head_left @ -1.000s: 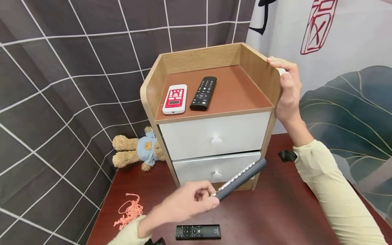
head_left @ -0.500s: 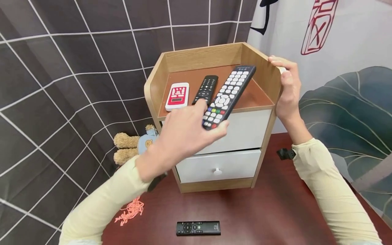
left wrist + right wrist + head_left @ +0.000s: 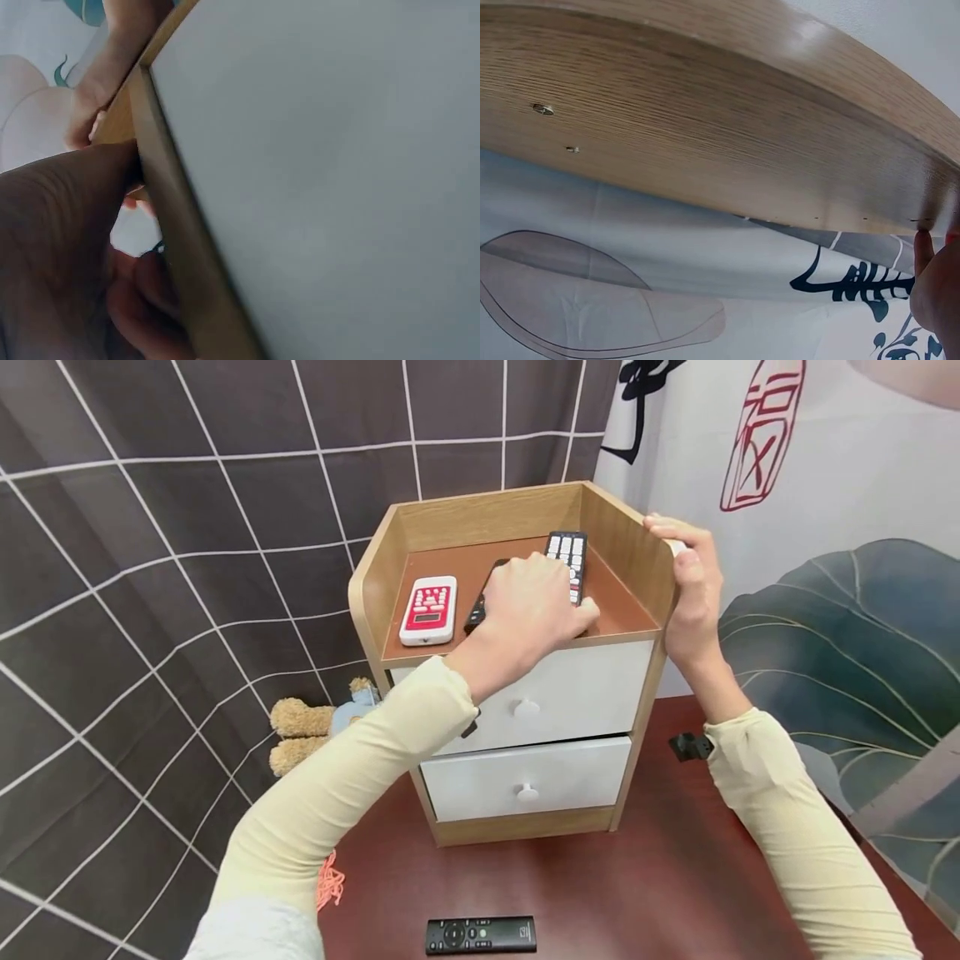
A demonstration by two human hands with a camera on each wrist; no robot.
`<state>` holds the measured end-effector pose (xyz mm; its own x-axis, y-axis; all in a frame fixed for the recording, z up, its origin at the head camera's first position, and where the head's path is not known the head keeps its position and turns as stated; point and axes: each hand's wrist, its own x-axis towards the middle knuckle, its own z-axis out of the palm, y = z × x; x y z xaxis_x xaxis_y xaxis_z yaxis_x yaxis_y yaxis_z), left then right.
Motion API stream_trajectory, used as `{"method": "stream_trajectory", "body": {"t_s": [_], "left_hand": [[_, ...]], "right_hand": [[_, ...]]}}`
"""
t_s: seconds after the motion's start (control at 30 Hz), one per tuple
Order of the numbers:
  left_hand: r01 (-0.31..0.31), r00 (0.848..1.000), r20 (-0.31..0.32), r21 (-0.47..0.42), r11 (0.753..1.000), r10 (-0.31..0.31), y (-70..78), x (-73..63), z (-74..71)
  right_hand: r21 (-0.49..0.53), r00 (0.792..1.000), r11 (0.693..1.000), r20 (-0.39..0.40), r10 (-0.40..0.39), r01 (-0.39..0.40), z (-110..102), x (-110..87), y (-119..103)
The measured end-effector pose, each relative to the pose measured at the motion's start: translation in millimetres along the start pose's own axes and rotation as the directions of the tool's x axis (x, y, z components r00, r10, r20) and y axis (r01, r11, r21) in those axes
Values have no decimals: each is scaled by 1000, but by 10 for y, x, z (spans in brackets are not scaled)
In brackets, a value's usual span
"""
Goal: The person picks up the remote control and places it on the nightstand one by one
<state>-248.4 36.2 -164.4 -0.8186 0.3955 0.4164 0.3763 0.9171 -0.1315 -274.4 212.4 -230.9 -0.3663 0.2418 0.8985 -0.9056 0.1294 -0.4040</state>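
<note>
My left hand [image 3: 528,610] is over the top shelf of a small wooden cabinet [image 3: 525,833] and holds a large remote control with white buttons [image 3: 567,547]. The far end of that remote lies over the brown shelf surface; its near end is hidden by the hand. Partly covered by the same hand is a black remote control [image 3: 476,615]. A white and red remote control [image 3: 429,610] lies to its left. My right hand [image 3: 693,602] grips the top edge of the cabinet's right side panel [image 3: 705,135], fingertips over the rim.
Two white drawers with round knobs [image 3: 527,792] form the cabinet's front. Another black remote control [image 3: 481,935] lies on the red-brown table [image 3: 600,902]. A teddy bear [image 3: 300,727] and orange string [image 3: 328,883] are at the left, partly behind the left arm. Curtains hang behind.
My left hand has risen from in front of the drawers to the top shelf, carrying the white-buttoned remote control to the right of the black one. My right hand keeps its grip.
</note>
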Motion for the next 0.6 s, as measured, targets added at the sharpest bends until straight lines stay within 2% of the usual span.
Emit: {"method": "stream_trajectory", "body": {"t_s": [0.1,0.2,0.33,0.5,0.6], "left_hand": [[0,1000,18,87,996,-2,52,-9,-8],[12,1000,-28,139,990,-9,51,-33,-64],[16,996,-89,101,995,-7,-37,-91,-125],[-51,991,-123,65,997,59,-119,-194,-89],[-105,973,-202,52,993,114,-128,-262,-34]], "right_hand": [[-9,1000,1000,7,8,-8,-16,-24,31],[-17,1000,1000,9,14,-14,-21,-25,39],[-21,1000,1000,12,21,-21,-16,-3,27],[-14,1000,1000,6,24,-23,-8,6,34],[-9,1000,1000,1,21,-20,-4,-5,42]]}}
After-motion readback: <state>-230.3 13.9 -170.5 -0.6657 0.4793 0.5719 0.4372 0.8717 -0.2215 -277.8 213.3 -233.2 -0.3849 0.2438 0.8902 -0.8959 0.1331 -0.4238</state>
